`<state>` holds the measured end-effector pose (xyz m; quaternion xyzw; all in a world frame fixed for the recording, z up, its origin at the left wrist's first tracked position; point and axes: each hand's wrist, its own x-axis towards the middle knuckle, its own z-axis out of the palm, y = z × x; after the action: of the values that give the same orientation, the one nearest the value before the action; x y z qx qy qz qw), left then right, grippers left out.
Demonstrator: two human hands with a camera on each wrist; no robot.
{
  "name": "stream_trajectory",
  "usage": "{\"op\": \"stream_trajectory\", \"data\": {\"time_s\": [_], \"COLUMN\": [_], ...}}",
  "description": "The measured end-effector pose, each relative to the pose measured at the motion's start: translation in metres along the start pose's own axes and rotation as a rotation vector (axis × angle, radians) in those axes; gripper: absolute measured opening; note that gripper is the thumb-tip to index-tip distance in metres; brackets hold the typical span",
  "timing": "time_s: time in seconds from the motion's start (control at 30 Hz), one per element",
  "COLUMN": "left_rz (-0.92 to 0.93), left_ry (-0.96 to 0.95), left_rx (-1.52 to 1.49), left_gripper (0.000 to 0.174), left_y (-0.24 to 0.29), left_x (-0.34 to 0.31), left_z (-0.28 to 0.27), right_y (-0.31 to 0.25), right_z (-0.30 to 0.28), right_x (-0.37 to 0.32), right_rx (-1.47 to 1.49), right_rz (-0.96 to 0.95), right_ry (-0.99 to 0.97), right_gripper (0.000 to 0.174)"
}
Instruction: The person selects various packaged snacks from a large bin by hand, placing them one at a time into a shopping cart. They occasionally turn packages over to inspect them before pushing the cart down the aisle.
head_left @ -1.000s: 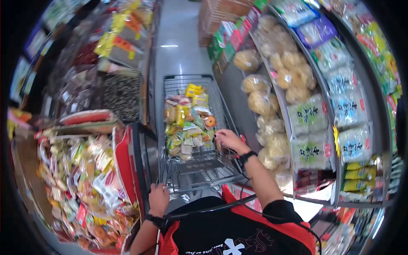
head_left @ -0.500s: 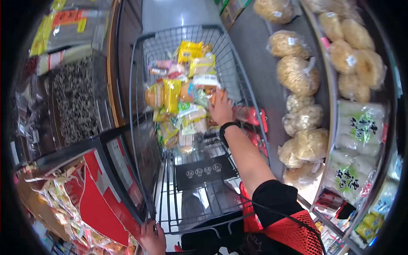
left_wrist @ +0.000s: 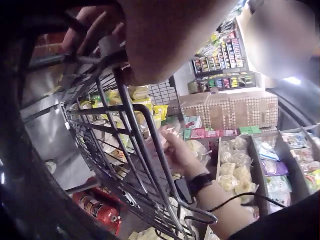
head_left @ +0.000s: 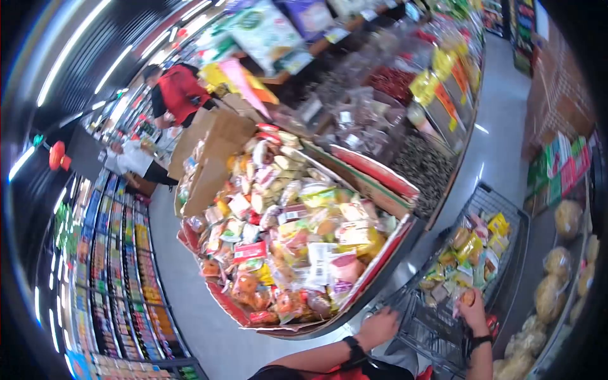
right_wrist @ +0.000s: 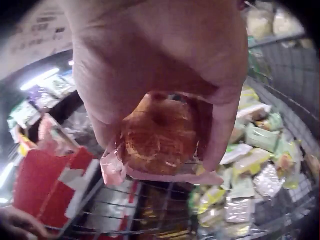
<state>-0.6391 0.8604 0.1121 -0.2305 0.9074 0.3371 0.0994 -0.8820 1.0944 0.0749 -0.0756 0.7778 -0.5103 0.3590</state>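
My right hand (right_wrist: 160, 55) grips a packaged bun (right_wrist: 160, 135), round and orange-brown in clear wrap with a pink edge. Thumb and fingers come down on both its sides. In the head view the bun (head_left: 467, 296) is over the near part of the shopping cart (head_left: 522, 234). Several wrapped snacks (head_left: 470, 250) lie heaped in the cart, many in yellow packets. My left hand (head_left: 380, 326) is at the cart's near left corner. The left wrist view shows its fingers (left_wrist: 92, 27) bent over the dark cart bar, partly in shadow.
Left of the cart stands a red-edged carton bin (head_left: 297, 253) piled with small wrapped snacks. Bagged dry goods (head_left: 551, 297) line the shelf on the right. A red fire extinguisher (left_wrist: 97, 207) is under the cart. Farther back is a person in red (head_left: 180, 92).
The head view has swung left, bringing the snack bin to the middle. My right hand, earlier reaching into the cart's heap, now holds the bun up nearer me. The left hand stays at the cart.
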Motion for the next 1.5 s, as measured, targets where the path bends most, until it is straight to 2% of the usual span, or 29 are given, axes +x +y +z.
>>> {"op": "stream_trajectory", "data": {"time_s": [0.03,0.07,0.1,0.13,0.2,0.23,0.3,0.4,0.5,0.53,0.57,0.67,0.8,0.83,0.87,0.93,0.97,1.0,1.1,1.2,1.27,1.37,1.47,1.5], "left_rz": [0.075,0.163,0.258,0.227,0.152,0.093,0.097,0.016,-0.033,-0.045,-0.113,-0.218,-0.175,-0.104,-0.031,-0.189,-0.186,-0.183,-0.156,-0.039,-0.132,0.037,0.099,0.187], "left_ry": [0.102,0.197,0.291,0.219,0.017,-0.038,-0.043,-0.177,-0.385,-0.414,-0.53,-0.488,-0.296,-0.117,0.068,0.525,0.717,0.914,1.064,0.614,0.258,0.166,0.09,0.116], "left_rx": [-0.024,-0.05,-0.08,-0.299,-0.721,-0.787,-0.776,-0.855,-1.111,-1.135,-1.274,-1.453,-1.521,-1.601,-1.672,-1.788,-1.847,-1.891,-1.986,-1.81,-1.442,-1.173,-0.86,-0.756], "left_gripper": [0.033,0.039,0.044,0.047,0.052,0.061,0.063,0.069,0.057,0.052,0.053,0.048,0.047,0.046,0.047,0.043,0.043,0.043,0.04,0.029,0.02,0.015,0.016,0.016], "left_y": [-0.003,-0.002,0.0,0.011,0.04,0.045,0.044,0.046,0.007,0.0,-0.001,-0.003,-0.012,-0.021,-0.029,-0.038,-0.053,-0.067,-0.082,-0.075,-0.035,-0.013,0.012,0.013], "left_x": [-0.002,-0.001,0.003,0.001,-0.019,-0.026,-0.037,-0.06,-0.067,-0.07,-0.074,-0.09,-0.099,-0.101,-0.102,-0.103,-0.102,-0.102,-0.108,-0.106,-0.102,-0.075,-0.059,-0.052], "left_z": [0.001,0.002,-0.001,-0.015,-0.053,-0.058,-0.078,-0.123,-0.119,-0.128,-0.144,-0.156,-0.158,-0.161,-0.166,-0.188,-0.194,-0.197,-0.199,-0.153,-0.151,-0.125,-0.121,-0.107], "right_y": [-0.039,0.002,-0.036,-0.09,-0.148,-0.145,-0.146,-0.162,-0.171,-0.176,-0.176,-0.177,-0.177,-0.179,-0.181,-0.187,-0.188,-0.185,-0.172,-0.164,-0.155,-0.145,-0.134,-0.122], "right_z": [0.013,0.013,0.025,0.049,0.089,0.107,0.138,0.157,0.17,0.176,0.181,0.187,0.199,0.207,0.209,0.212,0.217,0.216,0.217,0.218,0.217,0.21,0.193,0.183], "right_x": [-0.024,-0.019,-0.041,-0.076,-0.122,-0.133,-0.147,-0.169,-0.187,-0.195,-0.2,-0.206,-0.202,-0.204,-0.204,-0.202,-0.202,-0.2,-0.196,-0.194,-0.189,-0.178,-0.164,-0.156], "right_rx": [0.046,-0.241,-0.443,-0.649,-0.679,-0.644,-0.631,-0.696,-0.513,-0.434,-0.389,-0.379,-0.326,-0.202,-0.255,-0.362,-0.327,-0.357,-0.423,-0.47,-0.5,-0.636,-0.662,-0.637], "right_rz": [-0.027,-0.267,-0.354,-0.427,-0.416,-0.512,-0.655,-0.717,-0.814,-0.833,-0.809,-0.755,-0.835,-0.783,-0.803,-0.844,-0.835,-0.845,-0.846,-0.805,-0.752,-0.845,-0.708,-0.671], "right_ry": [-0.029,-0.002,0.005,0.019,-0.019,0.013,0.063,0.065,-0.083,-0.146,-0.188,-0.21,-0.062,-0.007,0.003,0.022,0.038,-0.004,-0.126,-0.217,-0.257,-0.236,-0.272,-0.255], "right_gripper": [0.062,0.063,0.065,0.067,0.07,0.072,0.076,0.081,0.083,0.083,0.078,0.075,0.062,0.049,0.045,0.036,0.025,0.024,0.02,0.017,0.017,0.019,0.02,0.019]}}
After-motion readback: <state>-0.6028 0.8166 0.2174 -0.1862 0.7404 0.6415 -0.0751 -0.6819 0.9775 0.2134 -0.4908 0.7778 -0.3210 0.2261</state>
